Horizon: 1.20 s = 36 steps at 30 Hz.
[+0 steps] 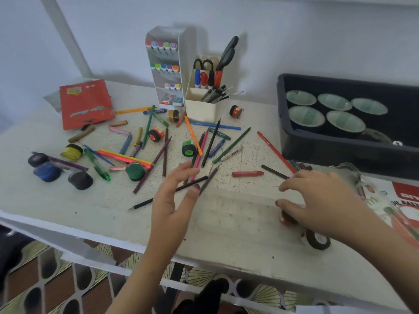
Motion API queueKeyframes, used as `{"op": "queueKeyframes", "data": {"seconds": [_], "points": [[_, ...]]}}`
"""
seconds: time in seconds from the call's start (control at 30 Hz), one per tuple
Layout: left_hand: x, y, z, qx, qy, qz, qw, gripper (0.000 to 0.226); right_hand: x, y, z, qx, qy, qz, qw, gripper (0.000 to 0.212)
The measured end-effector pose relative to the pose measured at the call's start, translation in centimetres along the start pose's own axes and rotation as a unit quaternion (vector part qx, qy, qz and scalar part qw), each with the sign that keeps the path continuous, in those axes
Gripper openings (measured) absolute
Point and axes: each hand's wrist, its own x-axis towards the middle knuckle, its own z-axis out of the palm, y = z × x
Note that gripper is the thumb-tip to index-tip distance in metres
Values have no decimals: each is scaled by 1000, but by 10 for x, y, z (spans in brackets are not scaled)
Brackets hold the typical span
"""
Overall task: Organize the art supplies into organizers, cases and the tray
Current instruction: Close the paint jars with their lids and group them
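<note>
Coloured pencils (212, 143), pens and crayons lie scattered over the white table (226, 223), with a red crayon (247, 173) near the middle. My left hand (174, 196) hovers with straight, spread fingers just over a few dark pencils (192, 183) and holds nothing. My right hand (317, 200) reaches left with fingers extended, its fingertips beside a dark crayon (274, 171). Its thumb lies over a small red-lidded jar (286, 219). Paint jars lie about: yellow (71, 151), blue (47, 172), green (135, 171) and orange (156, 134).
A white marker organizer (165, 64) and a cream pen holder (201, 107) stand at the back. A dark tray (340, 146) with paper bowls sits at the right. A red case (86, 103) lies back left, a clear pastel case (385, 200) under my right wrist, a black-lidded jar (316, 240) near the front edge.
</note>
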Motion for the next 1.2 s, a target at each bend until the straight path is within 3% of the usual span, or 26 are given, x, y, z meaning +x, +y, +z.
{"op": "queueKeyframes", "data": {"seconds": [0.13,0.23,0.33,0.47,0.57,0.87,1.03,1.2], "points": [[37,-2,-11,65,30,-33,997,29,44,-8,-10,71,9,-2,997,41],[66,-11,-18,151,-5,-25,988,38,90,-12,-8,116,34,11,993,44],[93,-16,-23,233,-94,-16,968,48,137,-10,-3,135,41,44,989,52],[123,-21,-31,330,-251,-10,910,65,191,-9,4,132,53,84,986,60],[137,-26,-34,372,-299,13,879,68,222,-6,12,92,63,102,989,61],[151,-45,-35,415,-252,46,873,51,253,-4,24,53,93,91,990,24],[152,-48,-24,390,-196,35,899,41,235,-10,24,27,63,78,995,34],[146,-45,-11,338,-150,12,929,38,193,-10,14,41,62,45,996,32]]}}
